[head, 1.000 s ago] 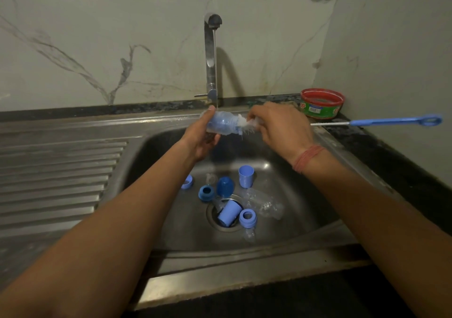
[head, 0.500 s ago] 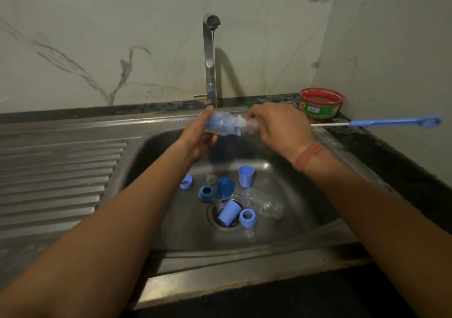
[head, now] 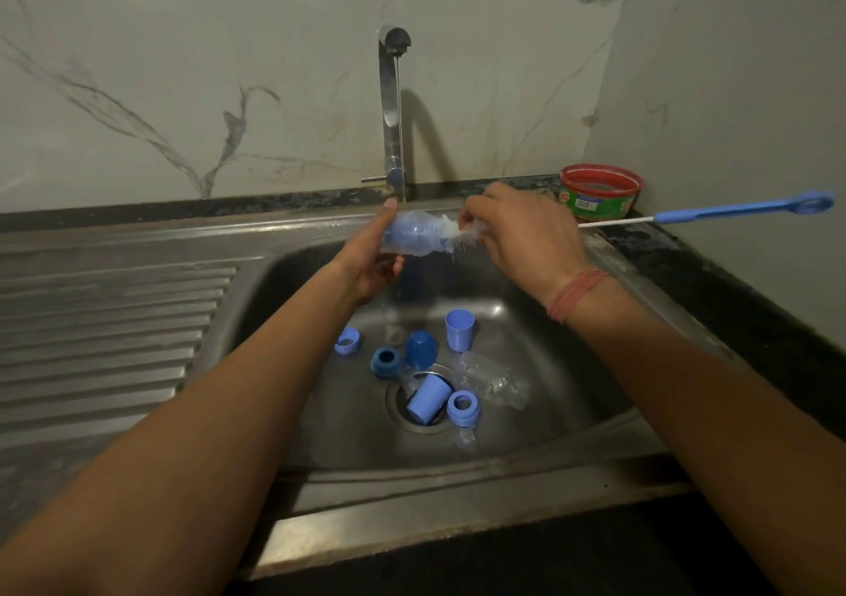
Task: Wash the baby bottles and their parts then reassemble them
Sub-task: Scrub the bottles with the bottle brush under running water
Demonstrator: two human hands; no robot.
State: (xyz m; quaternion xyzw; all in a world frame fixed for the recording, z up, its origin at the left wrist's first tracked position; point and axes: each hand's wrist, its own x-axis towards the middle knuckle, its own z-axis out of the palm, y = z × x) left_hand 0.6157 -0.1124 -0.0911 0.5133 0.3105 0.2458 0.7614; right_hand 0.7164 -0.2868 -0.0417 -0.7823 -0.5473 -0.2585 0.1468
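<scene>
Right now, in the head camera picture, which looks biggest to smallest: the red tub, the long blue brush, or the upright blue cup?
1. Long blue brush, the longest.
2. Red tub.
3. Upright blue cup, though it sits nearer in the sink, so the gap is unsure.

Clear bottle (head: 414,237) lies sideways under the tap — blue caps (head: 459,330) in the basin.

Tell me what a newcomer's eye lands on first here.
The clear bottle held sideways under the tap, left hand gripping it while the right hand works a long blue-handled brush into it. Below, blue caps and rings lie scattered around the sink drain.
</scene>
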